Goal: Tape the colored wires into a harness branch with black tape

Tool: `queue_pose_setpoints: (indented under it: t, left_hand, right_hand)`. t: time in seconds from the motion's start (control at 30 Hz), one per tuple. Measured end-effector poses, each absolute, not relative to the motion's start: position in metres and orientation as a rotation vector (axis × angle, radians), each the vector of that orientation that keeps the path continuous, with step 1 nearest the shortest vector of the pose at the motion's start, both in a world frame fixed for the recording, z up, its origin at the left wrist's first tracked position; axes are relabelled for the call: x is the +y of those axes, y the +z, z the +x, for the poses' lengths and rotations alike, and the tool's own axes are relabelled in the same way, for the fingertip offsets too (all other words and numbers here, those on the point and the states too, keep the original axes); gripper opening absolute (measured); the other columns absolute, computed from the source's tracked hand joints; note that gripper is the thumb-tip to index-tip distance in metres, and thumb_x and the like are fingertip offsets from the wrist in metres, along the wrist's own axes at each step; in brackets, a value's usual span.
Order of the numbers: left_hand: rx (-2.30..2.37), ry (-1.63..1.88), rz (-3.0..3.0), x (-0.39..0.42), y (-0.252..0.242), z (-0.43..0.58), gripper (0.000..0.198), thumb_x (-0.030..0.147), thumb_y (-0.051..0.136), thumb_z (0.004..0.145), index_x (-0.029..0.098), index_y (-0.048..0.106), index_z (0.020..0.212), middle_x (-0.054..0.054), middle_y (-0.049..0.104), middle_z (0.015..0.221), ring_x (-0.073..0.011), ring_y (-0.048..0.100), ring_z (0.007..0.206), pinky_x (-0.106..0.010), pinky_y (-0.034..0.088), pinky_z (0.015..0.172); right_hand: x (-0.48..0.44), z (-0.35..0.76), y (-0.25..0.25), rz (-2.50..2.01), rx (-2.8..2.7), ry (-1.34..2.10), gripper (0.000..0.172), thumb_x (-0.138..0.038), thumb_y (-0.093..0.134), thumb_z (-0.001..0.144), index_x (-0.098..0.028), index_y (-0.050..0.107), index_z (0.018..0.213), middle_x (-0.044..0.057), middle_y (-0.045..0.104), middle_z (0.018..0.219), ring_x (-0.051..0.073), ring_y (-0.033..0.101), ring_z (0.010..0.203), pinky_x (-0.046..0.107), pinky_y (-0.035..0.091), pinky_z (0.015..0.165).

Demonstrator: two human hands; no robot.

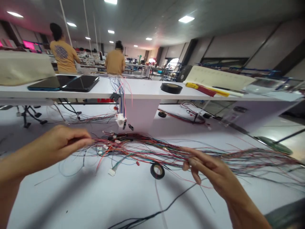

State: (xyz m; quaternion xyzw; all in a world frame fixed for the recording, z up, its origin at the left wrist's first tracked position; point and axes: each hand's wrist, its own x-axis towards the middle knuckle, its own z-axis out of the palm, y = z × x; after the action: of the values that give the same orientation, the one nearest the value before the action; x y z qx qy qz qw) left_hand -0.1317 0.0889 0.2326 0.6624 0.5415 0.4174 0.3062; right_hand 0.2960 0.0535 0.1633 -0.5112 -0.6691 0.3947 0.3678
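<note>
A long bundle of thin, mostly red and dark wires [152, 143] lies across the white worktop. At its left end, my left hand [60, 143] is closed in a pinch on some reddish wires. My right hand [212, 170] has its fingers curled loosely round wires farther right in the bundle; the exact number held is hidden. White connectors hang among the wires, one white connector [111, 172] lying in front on teal leads. Between my hands, close to the bundle, is a roll of black tape [157, 170].
A raised shelf [143, 90] holds two dark phones [79, 83], another black tape roll [171, 88] and a yellow-and-red cutter [200, 89]. Wires with connectors [120, 119] dangle from its edge. Black cables [152, 217] cross the front. Two people [115, 60] stand beyond.
</note>
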Motion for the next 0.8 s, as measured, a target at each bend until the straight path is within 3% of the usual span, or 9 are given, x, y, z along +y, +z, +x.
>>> queue_pose_setpoints:
  t: [0.07,0.2,0.4,0.5,0.57,0.63,0.67,0.73,0.8]
  left_hand:
    - [1.430,0.742,2.158,0.083,0.220,-0.166,0.021,0.038,0.060,0.072,0.023,0.074,0.075,0.007,0.069,0.067,-0.0100,0.056,0.061,-0.020,0.043,0.057]
    - [1.486,0.586,2.365,0.053,0.169,-0.239,0.031,0.044,0.044,0.084,0.033,0.073,0.082,0.014,0.071,0.076,-0.0095,0.060,0.068,-0.027,0.046,0.066]
    - [2.012,0.850,2.324,-0.026,0.104,-0.254,0.029,0.045,0.045,0.085,0.051,0.063,0.106,0.013,0.071,0.096,-0.0236,0.061,0.095,-0.048,0.047,0.086]
    - [1.924,0.996,2.001,-0.069,0.083,-0.197,0.036,0.042,0.057,0.078,0.044,0.063,0.114,0.001,0.068,0.112,-0.0291,0.059,0.106,-0.045,0.047,0.091]
    - [1.607,0.842,1.588,-0.084,0.068,-0.150,0.024,0.043,0.059,0.079,0.036,0.072,0.098,-0.004,0.072,0.088,-0.0255,0.065,0.079,-0.037,0.054,0.070]
    - [1.410,0.872,1.093,-0.083,0.054,-0.109,0.037,0.055,0.052,0.081,0.027,0.073,0.093,-0.006,0.068,0.066,-0.0213,0.061,0.056,-0.033,0.050,0.053]
    - [1.341,0.954,0.907,-0.077,0.048,-0.093,0.044,0.059,0.054,0.077,0.025,0.071,0.100,-0.006,0.069,0.072,-0.0205,0.060,0.057,-0.031,0.047,0.050]
    - [1.323,1.079,0.685,-0.062,0.042,-0.074,0.052,0.058,0.064,0.070,0.023,0.067,0.108,-0.007,0.069,0.083,-0.0197,0.061,0.063,-0.029,0.046,0.051]
    - [1.346,1.163,0.610,-0.047,0.043,-0.069,0.046,0.054,0.067,0.070,0.020,0.069,0.101,-0.005,0.068,0.077,-0.0179,0.060,0.066,-0.028,0.047,0.060]
  right_hand:
    - [0.053,0.278,0.157,-1.306,-1.890,1.104,0.037,-0.045,0.052,0.089,-0.020,0.062,0.115,0.001,0.060,0.063,0.009,0.045,0.044,0.023,0.038,0.043]
    - [0.043,0.222,0.129,-0.999,-2.226,1.656,0.038,-0.044,0.048,0.092,-0.015,0.070,0.082,-0.002,0.047,0.051,0.008,0.038,0.047,0.022,0.030,0.046]
    - [0.043,0.133,0.062,-0.911,-1.924,1.965,0.039,-0.050,0.052,0.088,-0.014,0.066,0.089,-0.004,0.047,0.053,0.006,0.032,0.044,0.019,0.024,0.043]
    - [0.051,0.104,0.040,-0.910,-1.627,2.089,0.041,-0.050,0.060,0.082,-0.011,0.064,0.090,-0.003,0.052,0.055,0.005,0.032,0.042,0.018,0.023,0.042]
    - [0.052,0.091,0.033,-0.884,-1.543,2.154,0.041,-0.049,0.062,0.081,-0.009,0.064,0.091,-0.002,0.056,0.056,0.005,0.034,0.041,0.018,0.024,0.041]
    - [0.047,0.084,0.031,-0.827,-1.537,2.210,0.040,-0.048,0.061,0.082,-0.009,0.064,0.091,0.000,0.060,0.059,0.005,0.038,0.041,0.018,0.026,0.042]
    - [0.043,0.081,0.030,-0.786,-1.544,2.242,0.041,-0.049,0.060,0.083,-0.009,0.064,0.090,0.001,0.062,0.061,0.005,0.041,0.042,0.018,0.028,0.042]
    - [0.036,0.080,0.029,-0.689,-1.548,2.332,0.043,-0.052,0.058,0.084,-0.009,0.064,0.088,0.004,0.065,0.066,0.006,0.047,0.044,0.018,0.034,0.045]
    - [0.031,0.083,0.028,-0.613,-1.496,2.444,0.044,-0.053,0.058,0.084,-0.009,0.064,0.088,0.007,0.067,0.070,0.008,0.052,0.046,0.020,0.038,0.047]
